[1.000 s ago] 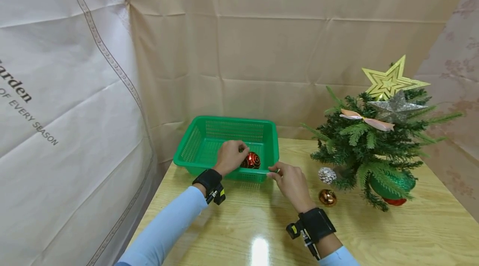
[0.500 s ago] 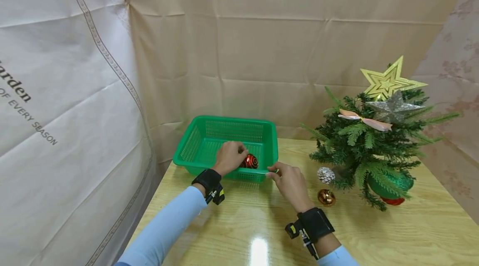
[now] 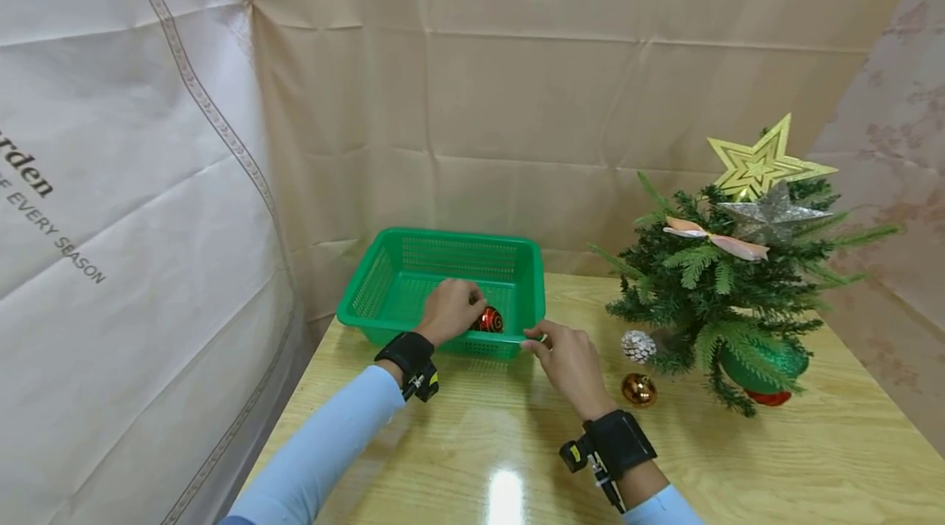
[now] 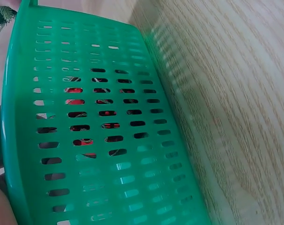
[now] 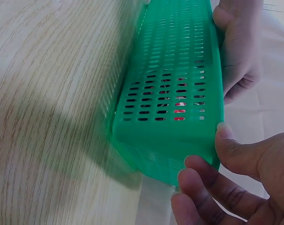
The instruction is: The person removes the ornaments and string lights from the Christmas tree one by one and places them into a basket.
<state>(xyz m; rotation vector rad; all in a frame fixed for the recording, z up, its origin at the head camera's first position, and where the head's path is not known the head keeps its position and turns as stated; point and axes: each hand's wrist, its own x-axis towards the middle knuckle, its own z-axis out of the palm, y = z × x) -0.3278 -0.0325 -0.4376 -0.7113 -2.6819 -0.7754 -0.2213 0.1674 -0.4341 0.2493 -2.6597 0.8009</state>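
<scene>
Green basket (image 3: 413,283): far-left of table (image 3: 738,459), under L hand.
L hand (image 3: 450,310): inside basket, fingers curled on red bauble (image 3: 490,320), apparently setting it on the floor.
R hand (image 3: 564,361): thumb & fingertips pinch basket's near-right rim, prob. steadying it.
Right of R hand: pinecone (image 3: 638,345), gold bauble (image 3: 638,390), sm. tree (image 3: 719,303) w/ gold star (image 3: 756,166).

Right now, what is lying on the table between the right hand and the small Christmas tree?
In the head view, a white pinecone ornament and a gold bauble lie on the table between the right hand and the tree.
</scene>
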